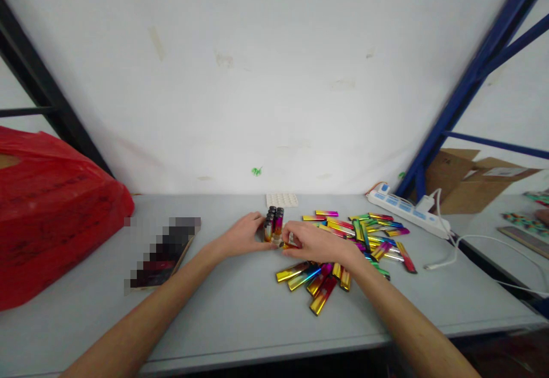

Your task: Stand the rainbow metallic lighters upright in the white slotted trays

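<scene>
While half-open left hand [242,236] flanks upright lighters [278,222], right hand [316,242] curled — hold unclear, white tray [282,200] behind

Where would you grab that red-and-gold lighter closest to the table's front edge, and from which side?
Probably pinch the red-and-gold lighter across its long sides near the gold end, coming from the front: that end sticks out freely, while the other lies close to neighbouring lighters.

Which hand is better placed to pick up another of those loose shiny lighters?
Probably the right hand: it is right beside the loose lighters, which spread around its wrist. The left hand is farther off, curved beside the upright lighters.
</scene>
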Demonstrator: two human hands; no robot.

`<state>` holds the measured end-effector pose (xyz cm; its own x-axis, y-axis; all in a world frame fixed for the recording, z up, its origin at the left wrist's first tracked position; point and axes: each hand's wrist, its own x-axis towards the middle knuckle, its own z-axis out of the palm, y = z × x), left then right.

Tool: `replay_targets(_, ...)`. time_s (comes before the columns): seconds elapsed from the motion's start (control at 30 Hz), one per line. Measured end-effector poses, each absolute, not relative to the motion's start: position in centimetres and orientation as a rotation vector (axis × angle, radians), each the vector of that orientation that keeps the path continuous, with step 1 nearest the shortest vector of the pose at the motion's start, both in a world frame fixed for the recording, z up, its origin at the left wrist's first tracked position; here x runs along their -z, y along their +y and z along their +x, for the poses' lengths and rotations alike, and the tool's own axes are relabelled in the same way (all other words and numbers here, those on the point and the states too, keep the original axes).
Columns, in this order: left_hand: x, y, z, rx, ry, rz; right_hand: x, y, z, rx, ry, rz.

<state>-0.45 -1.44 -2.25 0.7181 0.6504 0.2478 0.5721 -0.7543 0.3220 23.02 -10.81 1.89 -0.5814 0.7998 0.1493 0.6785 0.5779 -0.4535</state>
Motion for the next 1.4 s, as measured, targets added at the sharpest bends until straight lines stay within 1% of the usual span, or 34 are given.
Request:
replay_targets(0.23,2.4,-1.3,-0.6,-0.495,0.979,2.696,-1.8,-9.4,23.6,-0.782,-1.826,-1.084)
replay_targets(0.4,2.2,-1.4,-0.5,-0.449,0.985,2.7,-0.8,-8.4,24.0,-1.194,-1.298,-0.894)
replay_targets(0.47,2.1,-1.5,-0.5,-0.455,0.991,2.697,-0.6,-8.2,23.9,-1.338,-1.162,-0.839)
replay_targets(0.57,2.1,-1.5,-0.4,-0.476,1.005,2.68,-0.6,-8.3,23.4,-1.445,-1.084,-0.794)
replay_targets(0.87,2.1,-1.4,-0.5,-0.43,0.982,2.688,-1.2,-9.0,22.0,-1.481,-1.02,-0.77)
replay_targets(1.0,2.0,-1.5,-0.5,-0.451,0.989,2.677,-1.0,-8.9,22.0,-1.48,-1.101,-0.813)
replay_targets(1.13,2.0,-1.5,-0.5,-0.487,0.988,2.677,-0.5,-8.7,21.8,-1.477,-1.176,-0.906)
replay_targets(1.27,2.0,-1.5,-0.5,-0.489,0.988,2.69,0.1,-8.6,21.5,-1.372,-1.177,-1.091)
replay_targets(1.4,2.2,-1.3,-0.4,-0.484,0.984,2.699,0.4,-8.6,21.2,-1.316,-1.139,-1.135)
